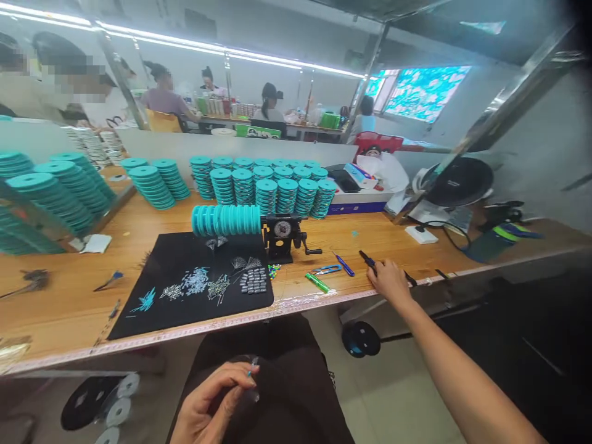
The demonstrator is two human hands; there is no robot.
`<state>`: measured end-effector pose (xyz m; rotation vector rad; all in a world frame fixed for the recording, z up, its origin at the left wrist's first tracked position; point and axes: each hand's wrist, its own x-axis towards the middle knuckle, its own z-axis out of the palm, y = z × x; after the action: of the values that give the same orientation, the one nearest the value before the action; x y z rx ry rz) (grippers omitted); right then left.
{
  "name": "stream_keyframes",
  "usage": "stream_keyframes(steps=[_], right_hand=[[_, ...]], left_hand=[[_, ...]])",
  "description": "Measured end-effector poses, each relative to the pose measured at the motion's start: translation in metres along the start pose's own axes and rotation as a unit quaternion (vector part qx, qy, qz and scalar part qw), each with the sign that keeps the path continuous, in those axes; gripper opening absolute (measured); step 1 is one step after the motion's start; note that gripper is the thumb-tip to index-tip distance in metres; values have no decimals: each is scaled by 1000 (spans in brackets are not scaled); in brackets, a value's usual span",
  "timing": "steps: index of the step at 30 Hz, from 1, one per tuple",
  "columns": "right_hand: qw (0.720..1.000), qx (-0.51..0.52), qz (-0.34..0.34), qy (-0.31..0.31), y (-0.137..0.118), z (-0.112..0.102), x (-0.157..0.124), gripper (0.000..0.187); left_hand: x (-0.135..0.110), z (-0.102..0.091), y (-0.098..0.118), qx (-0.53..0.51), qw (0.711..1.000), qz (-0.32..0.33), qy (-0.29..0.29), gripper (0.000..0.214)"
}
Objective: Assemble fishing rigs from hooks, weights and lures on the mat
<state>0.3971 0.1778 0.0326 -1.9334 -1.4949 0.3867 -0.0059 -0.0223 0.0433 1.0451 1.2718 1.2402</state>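
Observation:
Over my lap, my left hand is closed in a pinch on a small piece with a turquoise bit and what looks like thin clear line; its exact kind is too small to make out. My right hand lies at the table's front edge with its fingers closed over a slim black tool, whose tip points out to the left. Left of that hand lie a blue pen-like tool, blue thread snips and a green lighter-like stick.
A black mat carries piles of small parts and grey sinkers. Behind it stands a hand-cranked winder loaded with turquoise spools. Stacks of similar spools line the back. A fan stands right; several people sit beyond.

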Motion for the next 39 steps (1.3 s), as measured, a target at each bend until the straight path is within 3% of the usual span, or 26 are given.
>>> stream_keyframes(steps=[4,8,9,11,12,16,21,29,33,36,39], right_hand=[[992,122,6,-28,-12,8,-17,30],[958,254,-6,-133,-45,16,-87,42],[940,288,-13,-182,-55,17,-109,41],[854,390,-29,-343,-77,16,-150,40],[838,389,-53,-379,-88,16,-167,38],[860,280,-161,-395,-118,11,-204,21],[873,182,-232,-388,-127,11,-211,12],[863,132,-259,-413,-137,19,-216,14],[865,189,-213,-414,-133,36,-223,14],[860,276,-129,-410,-125,52,-235,27],[805,405,10,-434,-115,70,-252,37]], left_hand=[[-6,9,5,18,998,56,13,30],[-9,2,7,81,988,127,-46,21],[-9,0,7,103,982,147,-66,19],[-7,-4,5,145,967,184,-103,16],[-5,-5,5,161,958,204,-118,16],[0,-6,1,192,927,275,-166,19],[3,-6,-2,212,902,311,-212,25],[5,-9,-5,233,884,321,-246,34],[2,-13,-10,203,907,299,-215,35],[-5,-8,-17,118,958,210,-156,22],[-13,5,-26,-27,993,61,-99,13]])
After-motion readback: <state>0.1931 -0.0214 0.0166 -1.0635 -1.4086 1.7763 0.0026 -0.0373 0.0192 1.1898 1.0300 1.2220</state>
